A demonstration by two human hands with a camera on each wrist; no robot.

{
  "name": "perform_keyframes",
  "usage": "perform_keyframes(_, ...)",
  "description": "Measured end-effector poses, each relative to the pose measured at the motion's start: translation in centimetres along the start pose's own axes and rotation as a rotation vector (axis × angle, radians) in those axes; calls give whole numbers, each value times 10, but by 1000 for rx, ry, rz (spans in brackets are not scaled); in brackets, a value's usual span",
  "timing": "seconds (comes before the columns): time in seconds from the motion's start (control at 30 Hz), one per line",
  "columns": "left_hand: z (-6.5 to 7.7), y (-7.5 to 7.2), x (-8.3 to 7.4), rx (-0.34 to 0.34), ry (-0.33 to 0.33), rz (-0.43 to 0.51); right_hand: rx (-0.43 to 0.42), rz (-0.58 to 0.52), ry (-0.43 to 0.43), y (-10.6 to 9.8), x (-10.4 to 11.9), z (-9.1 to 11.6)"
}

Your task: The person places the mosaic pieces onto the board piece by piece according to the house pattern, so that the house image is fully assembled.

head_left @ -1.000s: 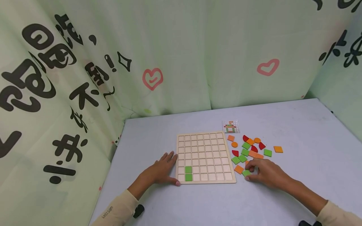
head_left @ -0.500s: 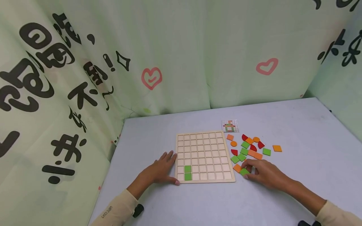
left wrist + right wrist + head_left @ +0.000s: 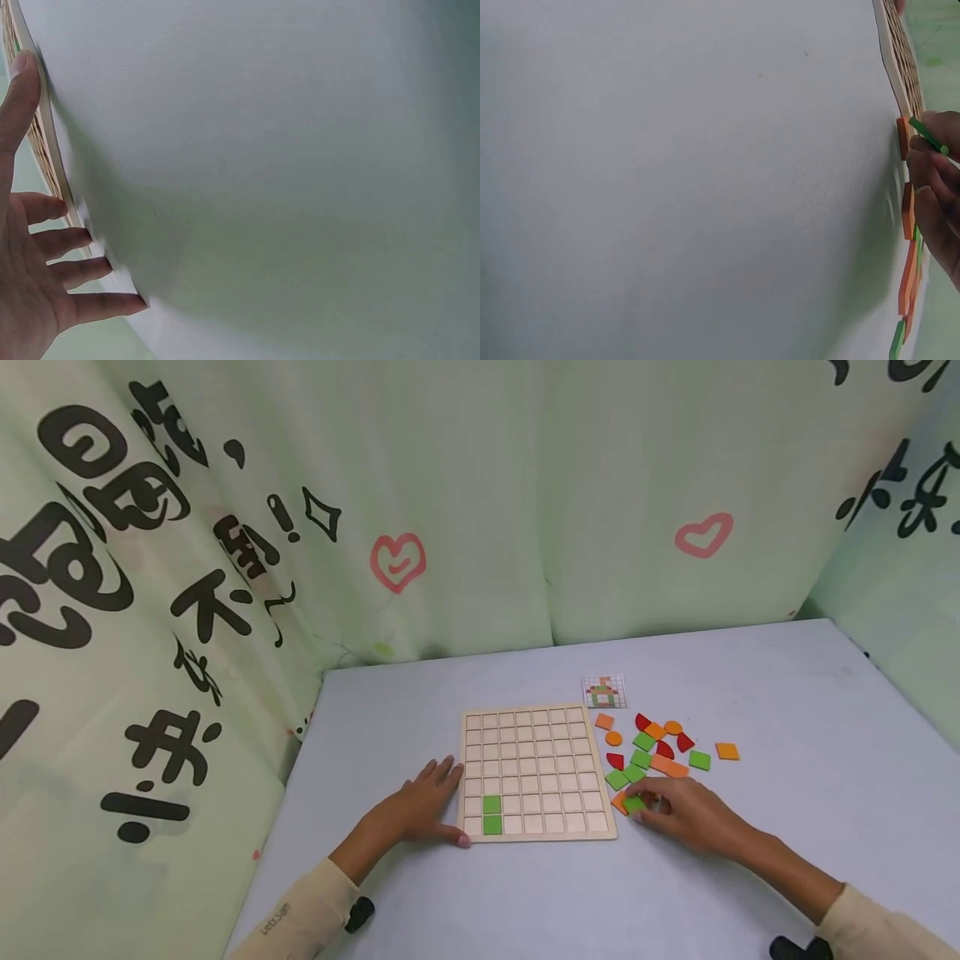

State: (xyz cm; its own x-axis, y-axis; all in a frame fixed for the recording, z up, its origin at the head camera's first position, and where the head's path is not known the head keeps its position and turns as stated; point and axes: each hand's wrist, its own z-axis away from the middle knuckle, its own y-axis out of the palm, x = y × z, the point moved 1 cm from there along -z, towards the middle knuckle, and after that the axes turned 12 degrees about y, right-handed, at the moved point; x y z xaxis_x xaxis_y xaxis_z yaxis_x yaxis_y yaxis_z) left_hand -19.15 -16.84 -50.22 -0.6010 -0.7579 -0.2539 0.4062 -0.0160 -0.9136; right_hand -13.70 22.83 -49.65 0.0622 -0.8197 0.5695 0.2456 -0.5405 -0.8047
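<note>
Lower right, the right hand [image 3: 686, 812] pinches a green tile [image 3: 633, 804], seemingly raised, nearer the board [image 3: 537, 770] than before; the spread left hand [image 3: 422, 804] still touches its edge.

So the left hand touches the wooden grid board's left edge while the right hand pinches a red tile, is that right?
Not quite: the right hand pinches a green tile, not a red one, as the head view shows. The left hand does touch the wooden grid board at its left edge.
</note>
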Motion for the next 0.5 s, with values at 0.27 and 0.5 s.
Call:
perform_keyframes(0.27,-1,-2,-1,8,-10,9,37,-64,-5,1,3,-6)
perform_keyframes(0.5,-2,0,0,8,-22,16,67,-124,-45,1,12,-14)
